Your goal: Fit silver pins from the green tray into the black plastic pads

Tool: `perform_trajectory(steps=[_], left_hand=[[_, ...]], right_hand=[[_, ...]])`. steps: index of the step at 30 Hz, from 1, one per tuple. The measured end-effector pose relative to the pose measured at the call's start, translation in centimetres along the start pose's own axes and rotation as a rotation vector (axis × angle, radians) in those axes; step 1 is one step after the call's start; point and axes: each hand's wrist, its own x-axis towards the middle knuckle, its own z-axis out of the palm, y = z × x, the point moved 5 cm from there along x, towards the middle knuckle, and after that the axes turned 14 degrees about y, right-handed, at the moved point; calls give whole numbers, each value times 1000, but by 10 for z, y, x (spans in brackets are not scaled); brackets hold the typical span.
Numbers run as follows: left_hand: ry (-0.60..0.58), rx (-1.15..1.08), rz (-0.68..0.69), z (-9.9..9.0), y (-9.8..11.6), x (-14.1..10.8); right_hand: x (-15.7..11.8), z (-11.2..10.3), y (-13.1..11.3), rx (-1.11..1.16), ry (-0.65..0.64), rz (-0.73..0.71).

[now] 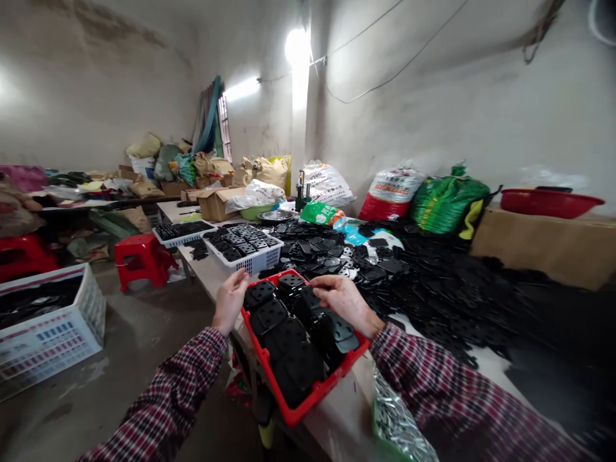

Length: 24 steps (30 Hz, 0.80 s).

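left hand [232, 300] curls at red basket [332, 384], right hand [347, 303] half-closed over black plates [283, 340], holds unclear; likely heavy, stiff: grip rim [301, 410].

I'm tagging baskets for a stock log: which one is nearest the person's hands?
The red basket, at whose far end the left hand and right hand are; the other plastic baskets are white and farther off.

At the desk's [199, 272] near edge is a basket [332, 380] of stacked perforated plates [271, 316]; beyond it, a crate [255, 262] holds more. Rightward spreads a loose heap [433, 289], sacks [391, 194] behind it. A stool [139, 264] stands left.
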Motion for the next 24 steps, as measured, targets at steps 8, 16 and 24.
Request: perform_trajectory(steps=[8, 16, 24], left_hand=[[-87, 117, 190, -15, 34, -32], [-68, 275, 171, -3, -3, -25], [-174, 379, 295, 10, 1, -18]], right_hand=[[-65, -113, 52, 95, 190, 172], [-113, -162, 113, 28, 253, 251], [-133, -169, 114, 36, 275, 306]])
